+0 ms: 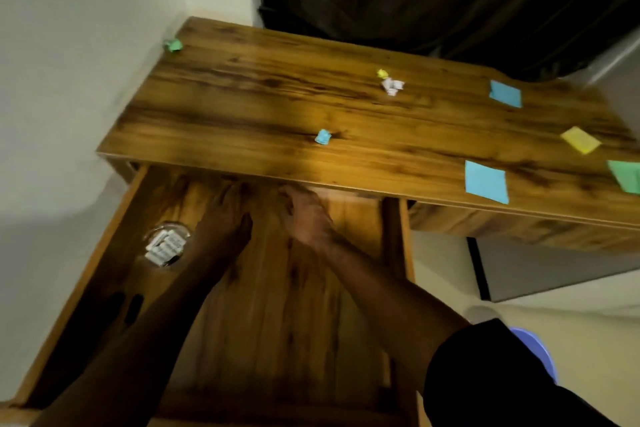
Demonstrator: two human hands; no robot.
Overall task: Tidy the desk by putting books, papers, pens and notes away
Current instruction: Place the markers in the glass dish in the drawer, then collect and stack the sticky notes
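Paper notes lie scattered on the wooden surface (259,97), beyond and above both hands. A flat light-blue square note (486,182) sits at the near edge, to the right of the right hand (308,218). Farther right lie a flat yellow note (580,139), a flat green note (627,175) and a second flat blue note (505,94). A small crumpled blue paper ball (323,136) rests just beyond the right hand. A crumpled white scrap (392,85) and a crumpled yellow scrap (381,72) lie farther back, close together. A crumpled green ball (172,44) sits at the far left corner.

Both hands reach into the open wooden drawer (114,229) under the surface. The left hand (225,218) lies flat with fingers stretched forward and thumb spread. The right hand is blurred, its fingertips under the surface's edge; whether it holds anything cannot be told.

Left of the left hand, a clear round dish (165,244) holds small white pieces. Nearer, two dark slim objects (133,305) lie in the drawer.
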